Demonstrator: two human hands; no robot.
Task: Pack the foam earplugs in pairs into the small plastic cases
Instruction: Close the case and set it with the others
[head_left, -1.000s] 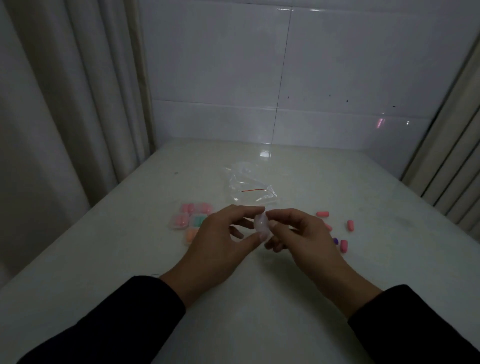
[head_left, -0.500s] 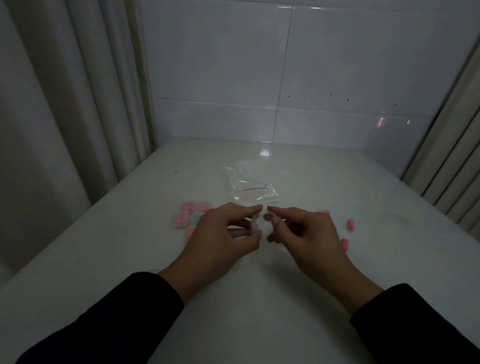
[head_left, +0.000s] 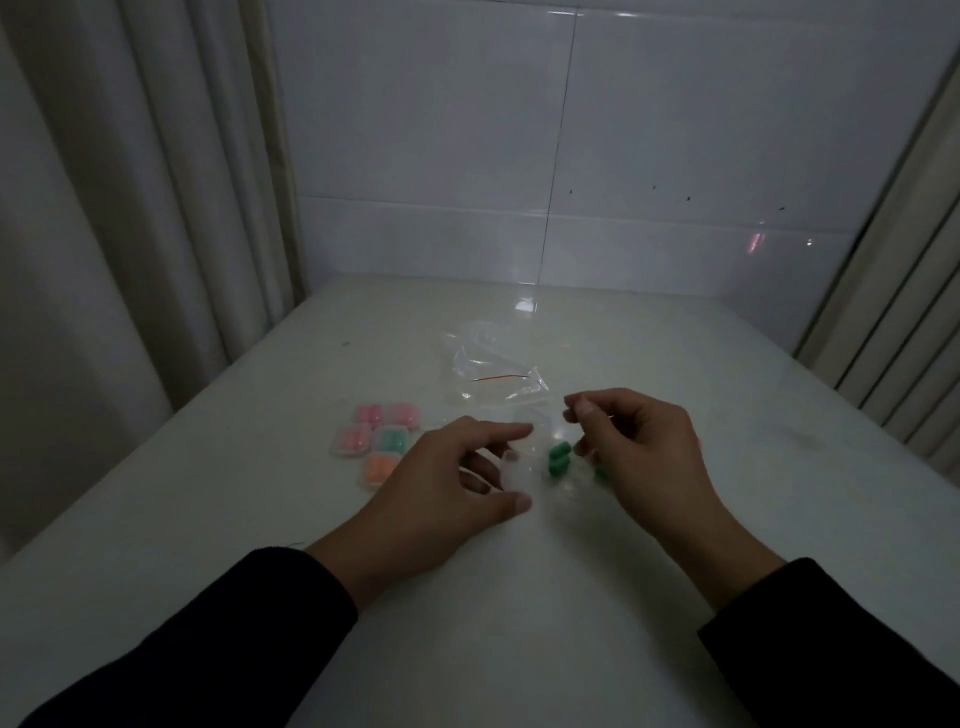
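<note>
Hovering apart, the left hand (head_left: 447, 483) steadies a clear case (head_left: 524, 457); the right hand (head_left: 639, 452), fingers curled, shows no visible hold. Just beside the case, two green earplugs (head_left: 559, 459) look light and squashy, best pinched mid-body.

The desk (head_left: 519, 597) has a smooth, pale, glossy top that mirrors the light near its far edge, and the wall (head_left: 675, 130) behind it is of large glazed white tiles, just as shiny. The bag (head_left: 493, 369) is thin, clear, crinkled plastic film, and the closed cases (head_left: 376, 441) are clear, smooth plastic through which the matt, soft-looking pink, green and orange foam shows; the loose green earplugs (head_left: 559, 458) look equally dull. The curtain (head_left: 104, 208) is matt cloth in folds, and the sleeves (head_left: 234, 649) are dark matt fabric.
</note>
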